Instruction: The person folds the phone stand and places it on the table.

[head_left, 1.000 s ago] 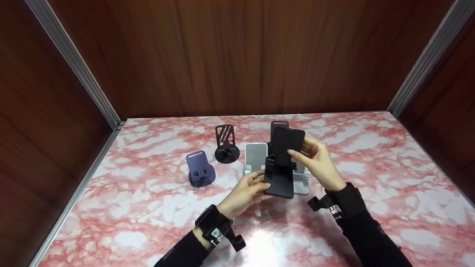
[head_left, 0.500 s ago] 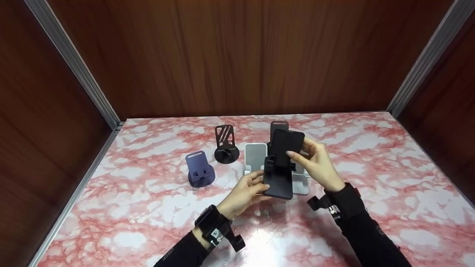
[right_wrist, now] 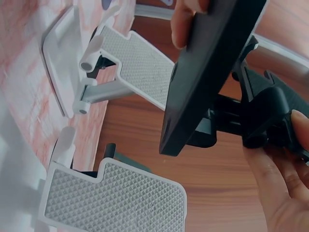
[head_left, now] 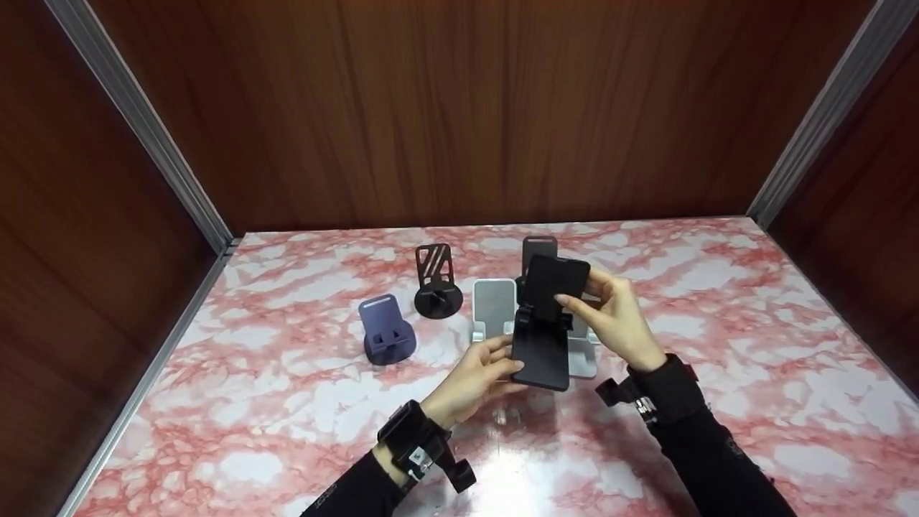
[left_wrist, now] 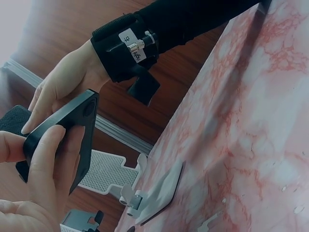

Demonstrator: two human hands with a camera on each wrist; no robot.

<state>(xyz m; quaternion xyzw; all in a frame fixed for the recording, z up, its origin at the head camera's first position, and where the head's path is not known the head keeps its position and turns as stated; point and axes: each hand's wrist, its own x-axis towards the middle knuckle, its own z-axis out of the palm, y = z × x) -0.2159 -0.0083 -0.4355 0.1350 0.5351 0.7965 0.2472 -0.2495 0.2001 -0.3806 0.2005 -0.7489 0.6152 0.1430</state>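
Observation:
A black folding phone stand (head_left: 542,359) is held up off the table in both hands, in front of the white stands. My left hand (head_left: 477,377) grips the left edge of its flat base, thumb on top and fingers beneath. The right hand (head_left: 619,319) pinches the upper back plate (head_left: 558,276), with the thumb on its front and the fingers behind. In the right wrist view the hinge (right_wrist: 236,116) shows between the thick base (right_wrist: 207,72) and the plate. The left wrist view shows the base's underside (left_wrist: 86,130), with left-hand fingers pressed on it.
Behind the held stand are a white stand with grey pad (head_left: 495,301), another white stand (head_left: 583,359), partly hidden, and a dark stand (head_left: 540,248). Leftward stand a purple stand (head_left: 388,330) and a black slotted stand (head_left: 438,283). Wooden panels (head_left: 459,108) enclose the marbled table (head_left: 287,416).
The top of the black stand's back plate has come down a little, and the plate looks shorter from the head view. Both hands keep their grips almost in place.

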